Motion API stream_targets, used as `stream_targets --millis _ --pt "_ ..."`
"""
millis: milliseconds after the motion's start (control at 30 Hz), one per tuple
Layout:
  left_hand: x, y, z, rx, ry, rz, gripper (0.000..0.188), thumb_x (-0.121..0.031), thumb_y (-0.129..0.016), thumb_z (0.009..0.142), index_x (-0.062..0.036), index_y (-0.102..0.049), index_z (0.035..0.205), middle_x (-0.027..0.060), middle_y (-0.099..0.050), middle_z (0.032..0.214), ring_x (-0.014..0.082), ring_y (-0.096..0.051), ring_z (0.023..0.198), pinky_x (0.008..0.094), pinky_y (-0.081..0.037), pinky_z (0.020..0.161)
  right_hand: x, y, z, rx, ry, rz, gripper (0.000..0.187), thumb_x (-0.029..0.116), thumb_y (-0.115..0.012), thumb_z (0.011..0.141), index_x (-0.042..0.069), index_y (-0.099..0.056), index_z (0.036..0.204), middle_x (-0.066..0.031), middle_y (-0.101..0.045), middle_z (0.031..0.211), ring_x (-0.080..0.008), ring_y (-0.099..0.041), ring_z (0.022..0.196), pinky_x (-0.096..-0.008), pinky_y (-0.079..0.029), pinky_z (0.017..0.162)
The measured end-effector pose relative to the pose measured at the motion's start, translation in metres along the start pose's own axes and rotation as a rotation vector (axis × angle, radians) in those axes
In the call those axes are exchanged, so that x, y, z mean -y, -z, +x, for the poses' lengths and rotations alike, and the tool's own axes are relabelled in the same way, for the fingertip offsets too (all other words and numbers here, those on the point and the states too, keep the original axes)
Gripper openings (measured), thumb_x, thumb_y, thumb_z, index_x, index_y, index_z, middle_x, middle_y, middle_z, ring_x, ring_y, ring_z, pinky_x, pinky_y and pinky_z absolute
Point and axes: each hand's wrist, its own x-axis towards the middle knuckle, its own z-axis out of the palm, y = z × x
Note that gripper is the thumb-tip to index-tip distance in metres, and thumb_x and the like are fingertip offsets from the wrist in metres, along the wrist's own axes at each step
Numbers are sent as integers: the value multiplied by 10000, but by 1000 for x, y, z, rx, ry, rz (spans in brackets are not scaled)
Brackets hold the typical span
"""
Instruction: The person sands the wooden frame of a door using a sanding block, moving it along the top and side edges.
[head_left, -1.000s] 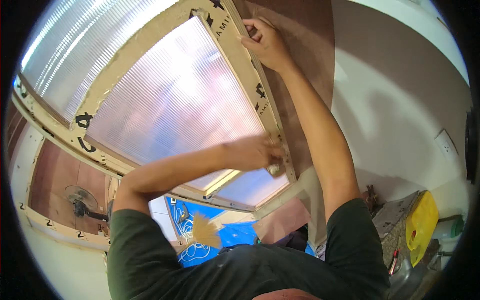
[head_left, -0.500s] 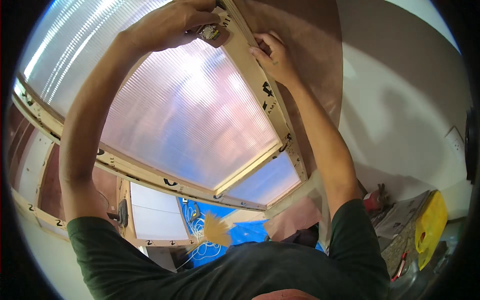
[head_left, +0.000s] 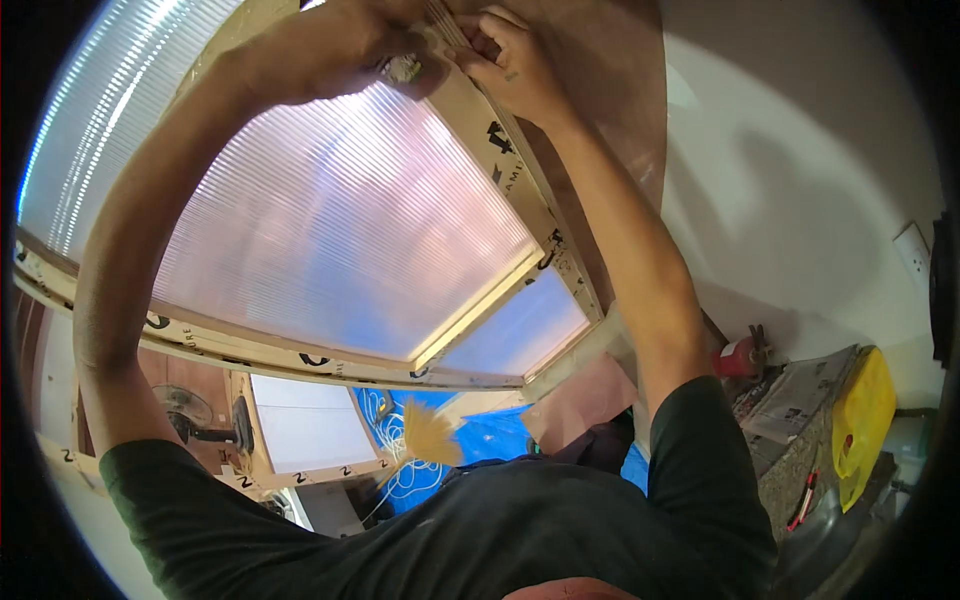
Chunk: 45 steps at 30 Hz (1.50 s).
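Note:
Overhead, a translucent ribbed panel (head_left: 350, 220) is set in a pale wooden frame (head_left: 475, 135) with black printed marks. My left hand (head_left: 345, 50) is closed on a small brown block (head_left: 425, 78) with a printed label, against the frame's upper part; its exact kind I cannot make out. Opposite it, my right hand (head_left: 510, 65) has its fingers curled and its thumb on the frame's outer edge. The fingertips of my left hand are partly hidden.
Below are a straw brush (head_left: 428, 435), white cable (head_left: 410, 475) and blue sheeting (head_left: 490, 435). A black clamp-like tool (head_left: 240, 425) sits at the left. On the right, a yellow plastic bag (head_left: 862, 425), a red fire extinguisher (head_left: 738, 358) and a red-handled tool (head_left: 803, 502) lie near the wall (head_left: 800, 200).
Both hands have shifted slightly left and up in the picture, staying at the frame. The whole view has shifted a little, with the frame and panel further left.

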Motion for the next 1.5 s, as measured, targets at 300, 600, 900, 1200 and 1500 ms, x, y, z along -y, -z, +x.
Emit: stream_targets --millis 300,600,900,1200,1500 --pt "-60 -52 22 -6 124 -62 292 -43 -763 872 -108 -777 1157 22 -711 1258 205 -615 1300 378 -518 1164 21 10 13 11 -66 -151 296 18 -749 924 -35 -686 1209 -89 -652 1001 -171 -652 861 -318 -543 738" --pt "-100 -93 34 135 121 -238 270 -91 -599 977 -118 -745 1202 67 -591 1406 274 -498 1407 412 -424 1214 12 7 15 0 -53 -156 241 33 -785 890 -16 -694 1108 -63 -626 947 -126 -569 746 -296 -496 658" --pt "-156 -146 54 190 22 -277 153 -157 -622 937 -163 -732 1043 38 -652 1240 257 -519 1352 388 -411 1155 27 6 14 6 -106 -220 232 22 -787 866 -28 -670 1060 -63 -615 938 -113 -583 763 -290 -495 667" --pt "-211 -214 77 97 -28 -127 140 -169 -636 887 -171 -774 864 58 -677 1327 266 -549 1372 399 -406 1209 19 7 16 15 -60 -224 250 12 -783 866 -33 -658 1078 -59 -595 951 -104 -542 764 -284 -482 674" --pt "-296 -300 59 -19 -23 -319 227 -226 -636 880 -168 -752 1066 74 -682 1233 232 -596 1253 381 -471 1105 40 -18 10 113 -222 -181 255 -11 -737 890 -48 -649 1127 -92 -615 1000 -151 -590 863 -315 -518 763"
